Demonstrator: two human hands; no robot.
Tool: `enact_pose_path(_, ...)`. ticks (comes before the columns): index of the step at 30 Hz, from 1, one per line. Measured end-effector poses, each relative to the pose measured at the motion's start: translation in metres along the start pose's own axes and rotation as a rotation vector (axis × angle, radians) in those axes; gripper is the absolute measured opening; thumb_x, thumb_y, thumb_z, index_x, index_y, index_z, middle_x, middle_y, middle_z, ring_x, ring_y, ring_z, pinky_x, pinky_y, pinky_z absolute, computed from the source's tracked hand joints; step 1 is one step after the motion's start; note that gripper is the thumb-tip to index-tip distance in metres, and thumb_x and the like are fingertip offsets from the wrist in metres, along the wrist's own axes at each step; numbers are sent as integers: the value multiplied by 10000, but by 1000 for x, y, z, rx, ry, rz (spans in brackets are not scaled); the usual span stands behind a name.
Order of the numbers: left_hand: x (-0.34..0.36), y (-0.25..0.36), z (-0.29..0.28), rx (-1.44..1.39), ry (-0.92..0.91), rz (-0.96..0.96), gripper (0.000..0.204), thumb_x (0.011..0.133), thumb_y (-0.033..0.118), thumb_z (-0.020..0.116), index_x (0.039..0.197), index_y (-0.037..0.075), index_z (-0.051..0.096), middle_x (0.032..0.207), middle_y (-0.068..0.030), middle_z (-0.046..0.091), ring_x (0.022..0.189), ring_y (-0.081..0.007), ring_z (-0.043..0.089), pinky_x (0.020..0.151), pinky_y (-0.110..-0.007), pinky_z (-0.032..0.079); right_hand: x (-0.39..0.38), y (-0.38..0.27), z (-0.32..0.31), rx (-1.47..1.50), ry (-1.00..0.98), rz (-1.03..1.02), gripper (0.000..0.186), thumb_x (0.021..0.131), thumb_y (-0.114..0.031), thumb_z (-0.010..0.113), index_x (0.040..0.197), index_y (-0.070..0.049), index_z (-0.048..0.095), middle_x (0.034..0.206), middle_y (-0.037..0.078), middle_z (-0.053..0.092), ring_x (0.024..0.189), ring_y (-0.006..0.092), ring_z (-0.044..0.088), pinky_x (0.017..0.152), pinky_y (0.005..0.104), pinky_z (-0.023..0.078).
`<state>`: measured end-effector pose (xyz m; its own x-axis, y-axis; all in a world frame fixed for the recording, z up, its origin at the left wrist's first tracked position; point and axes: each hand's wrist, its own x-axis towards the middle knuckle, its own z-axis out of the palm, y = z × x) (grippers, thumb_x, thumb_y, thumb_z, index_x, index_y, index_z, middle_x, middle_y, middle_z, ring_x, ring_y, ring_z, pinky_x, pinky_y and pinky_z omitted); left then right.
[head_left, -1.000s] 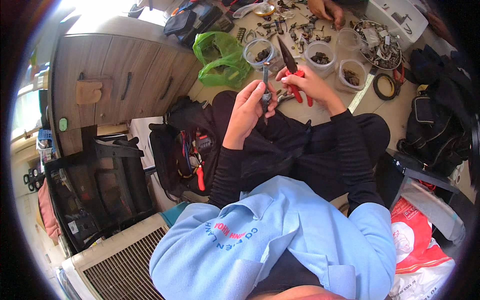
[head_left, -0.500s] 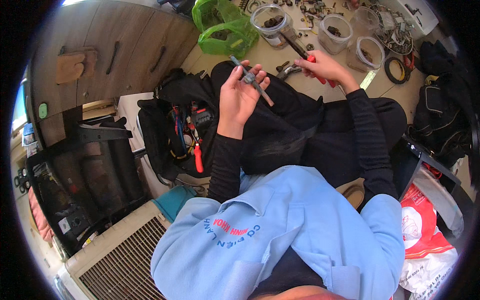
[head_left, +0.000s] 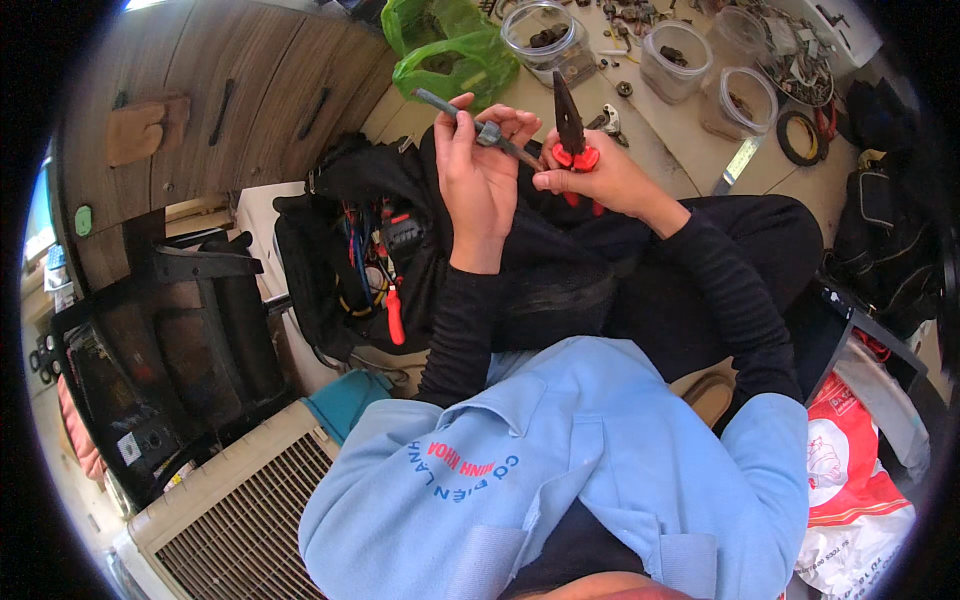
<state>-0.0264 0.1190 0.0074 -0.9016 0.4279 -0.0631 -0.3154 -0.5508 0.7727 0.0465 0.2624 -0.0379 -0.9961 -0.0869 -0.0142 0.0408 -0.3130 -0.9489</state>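
My left hand (head_left: 478, 175) is palm up with loosely curled fingers, holding a grey metal rod with a nut-like fitting (head_left: 489, 133); the rod slants from upper left down to the right. My right hand (head_left: 598, 180) grips red-handled pliers (head_left: 568, 123) with the dark jaws pointing up, just beside the rod's lower end; whether they touch is unclear. Behind my hands are a small metal part (head_left: 610, 122), a clear tub of dark pieces (head_left: 545, 60) and a green plastic bag (head_left: 450, 70).
More tubs (head_left: 675, 75), a tray of small parts (head_left: 800, 80) and tape (head_left: 800, 135) lie at upper right. An open tool bag (head_left: 340, 240) sits by my left knee, cabinets (head_left: 260, 90) stand left, a grille panel (head_left: 230, 510) is lower left and black bags (head_left: 870, 230) are right.
My right hand and pliers have moved left to beside my left hand, jaws now more upright. The rod, first upright in my left fingers, now slants across them as that hand has opened palm up.
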Motion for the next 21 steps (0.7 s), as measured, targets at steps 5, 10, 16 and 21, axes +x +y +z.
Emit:
enact_pose_path(5,-9,-10,20,213,-47,-38,264,1048,212,419,1213,11,464,1071,-175,629,992,-242,630,911,-391,504,1,5,-6,-62,97,-192,293,792,-195,819,778,-74,553,750,-36,540,700,73,493,645,252,414)
enact_pose_path(10,-16,-19,23,231,-41,-77,334,1035,250,454,1203,-25,543,1119,-124,626,1023,-184,601,896,-319,486,-3,1,-5,-102,124,-262,302,772,-196,830,789,-63,559,765,-31,551,717,87,494,672,264,420)
enact_pose_path(16,-15,-23,11,173,-48,-121,300,1026,223,480,1178,-22,563,1138,-137,628,1038,-203,607,903,-342,494,-4,1,-3,-149,192,-265,322,769,-245,834,813,-57,577,761,-24,569,721,80,510,669,266,431)
enact_pose_path(21,-5,-8,-9,309,-14,-125,281,1012,176,498,1184,-39,552,1094,-173,647,977,-267,660,875,-404,538,3,0,-43,-448,283,-23,335,827,-243,783,988,-21,590,834,35,666,783,116,619,725,289,498)
